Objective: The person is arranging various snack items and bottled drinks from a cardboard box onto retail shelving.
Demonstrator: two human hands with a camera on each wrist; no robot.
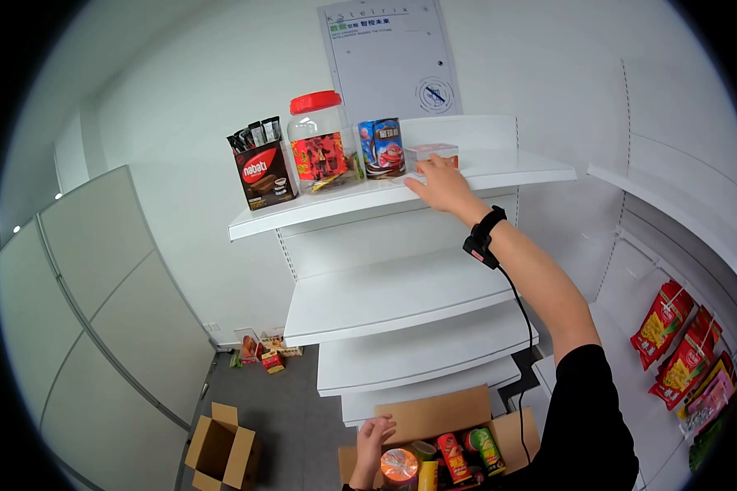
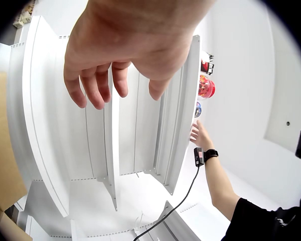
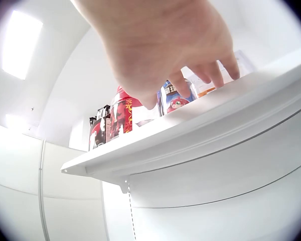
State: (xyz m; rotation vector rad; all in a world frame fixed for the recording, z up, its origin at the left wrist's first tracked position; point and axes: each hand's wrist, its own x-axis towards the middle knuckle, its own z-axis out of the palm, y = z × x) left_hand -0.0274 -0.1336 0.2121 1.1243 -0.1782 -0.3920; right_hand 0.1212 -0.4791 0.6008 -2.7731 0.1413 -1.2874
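My right hand reaches up to the top shelf, its fingers in front of a small clear box with an orange-red label. In the right wrist view the fingertips point down at the shelf edge, fairly straight and spread, overlapping the box. Left of the box stand a blue can, a clear jar with a red lid and a dark nabati box of wrapped sticks. My left hand hangs with loosely bent fingers and nothing between them, near an open carton of packaged goods.
The carton holds red and green canisters and an orange-topped tub. Lower white shelves lie beneath the top one. Red snack bags hang at right. Another open carton stands on the floor. A black cable trails from my right wrist.
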